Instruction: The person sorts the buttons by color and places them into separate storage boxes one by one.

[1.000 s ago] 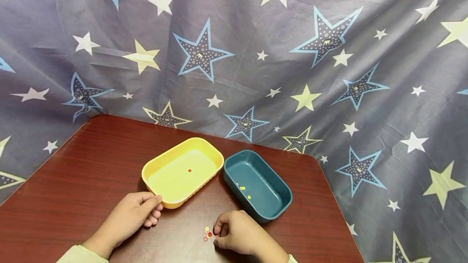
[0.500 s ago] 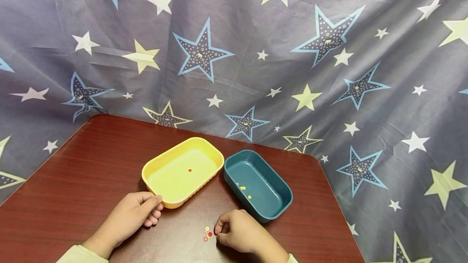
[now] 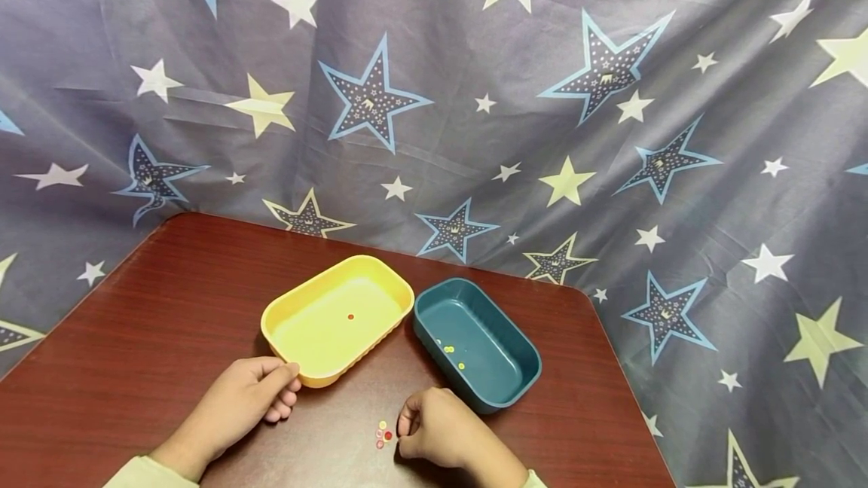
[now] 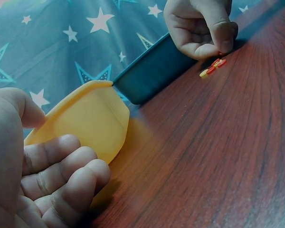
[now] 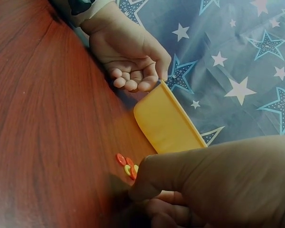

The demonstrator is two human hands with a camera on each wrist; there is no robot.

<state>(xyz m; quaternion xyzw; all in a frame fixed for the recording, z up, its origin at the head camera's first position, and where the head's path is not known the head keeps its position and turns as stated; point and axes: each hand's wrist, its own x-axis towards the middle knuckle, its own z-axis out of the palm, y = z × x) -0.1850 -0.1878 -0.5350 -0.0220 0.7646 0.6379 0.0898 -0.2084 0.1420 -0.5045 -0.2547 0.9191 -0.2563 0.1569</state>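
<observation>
My left hand (image 3: 254, 390) pinches the near-left corner rim of a yellow tub (image 3: 380, 266), thumb on top. One small red button (image 3: 350, 316) lies in that tub. My right hand (image 3: 441, 428) is low over the table with thumb and forefinger together; in the left wrist view a bit of a red button (image 4: 221, 54) shows at its fingertips. Just left of these fingertips lies a small cluster of red, pink and yellow buttons (image 3: 383, 434), seen also as red and yellow buttons (image 5: 127, 165) in the right wrist view.
A dark teal tub (image 3: 532, 371) stands right of the yellow one, behind my right hand, with several small yellow buttons (image 3: 449, 349) inside. The table (image 3: 169, 307) is reddish-brown wood. A star-patterned grey cloth (image 3: 475, 149) hangs behind it.
A reddish button visible at my right fingertips a second ago no longer shows there in the head view. The right hand has barely moved; left hand and tubs stay in place.
</observation>
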